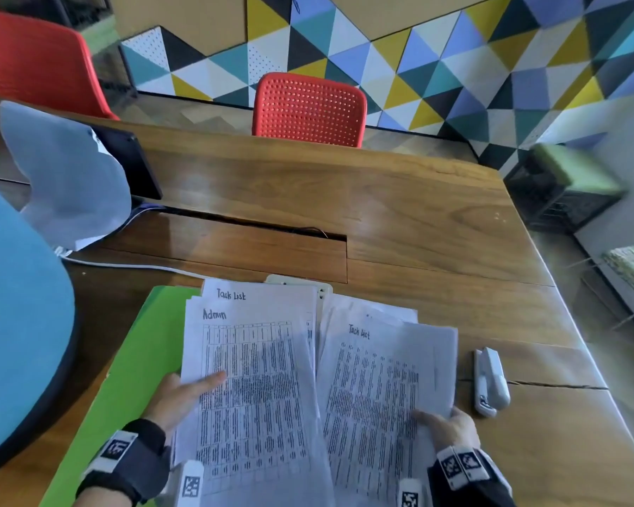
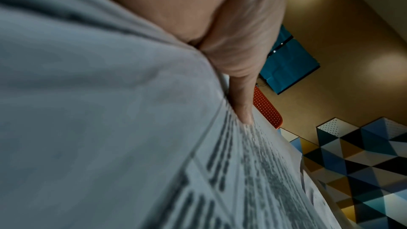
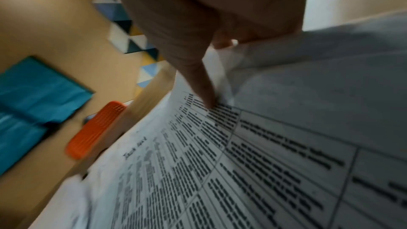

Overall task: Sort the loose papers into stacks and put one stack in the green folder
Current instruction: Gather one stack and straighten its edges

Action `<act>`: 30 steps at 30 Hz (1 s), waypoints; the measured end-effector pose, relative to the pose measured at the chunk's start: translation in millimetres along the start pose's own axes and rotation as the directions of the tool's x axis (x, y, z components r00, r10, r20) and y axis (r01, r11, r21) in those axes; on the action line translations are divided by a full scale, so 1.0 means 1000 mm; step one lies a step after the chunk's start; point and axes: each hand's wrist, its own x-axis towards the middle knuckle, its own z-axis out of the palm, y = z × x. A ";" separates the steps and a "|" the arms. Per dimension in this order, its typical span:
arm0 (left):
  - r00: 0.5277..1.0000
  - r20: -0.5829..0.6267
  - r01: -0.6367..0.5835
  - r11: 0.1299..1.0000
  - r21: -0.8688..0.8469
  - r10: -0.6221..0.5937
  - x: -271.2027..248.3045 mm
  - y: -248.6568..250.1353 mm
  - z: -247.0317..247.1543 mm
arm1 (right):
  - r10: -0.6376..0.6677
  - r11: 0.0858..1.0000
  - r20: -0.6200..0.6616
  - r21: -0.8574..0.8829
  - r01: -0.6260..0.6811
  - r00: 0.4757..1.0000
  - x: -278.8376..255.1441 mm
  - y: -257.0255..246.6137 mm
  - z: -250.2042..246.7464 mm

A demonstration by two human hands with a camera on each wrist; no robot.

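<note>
Two bundles of printed table sheets are held up above the table's near edge. My left hand [image 1: 183,395] pinches the left bundle [image 1: 249,389], topped by a sheet headed "Admin", thumb on top [image 2: 240,97]. My right hand [image 1: 449,428] pinches the right bundle [image 1: 377,393], headed "Task List", with its thumb pressed on the print [image 3: 204,91]. The green folder [image 1: 136,364] lies flat on the table under the left bundle, reaching out to the left. The fingers beneath both bundles are hidden by paper.
A white stapler [image 1: 490,382] lies to the right of the papers. A white power strip [image 1: 293,279] and its cable sit just behind them. Farther off are a tablet draped with paper [image 1: 70,170], a red chair [image 1: 308,107] and a blue chair [image 1: 15,323].
</note>
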 end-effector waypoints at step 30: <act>0.994 0.100 -0.042 0.992 -0.118 0.054 -0.021 0.016 0.003 | 0.083 0.974 -0.087 -0.203 -0.100 0.993 0.025 -0.025 0.010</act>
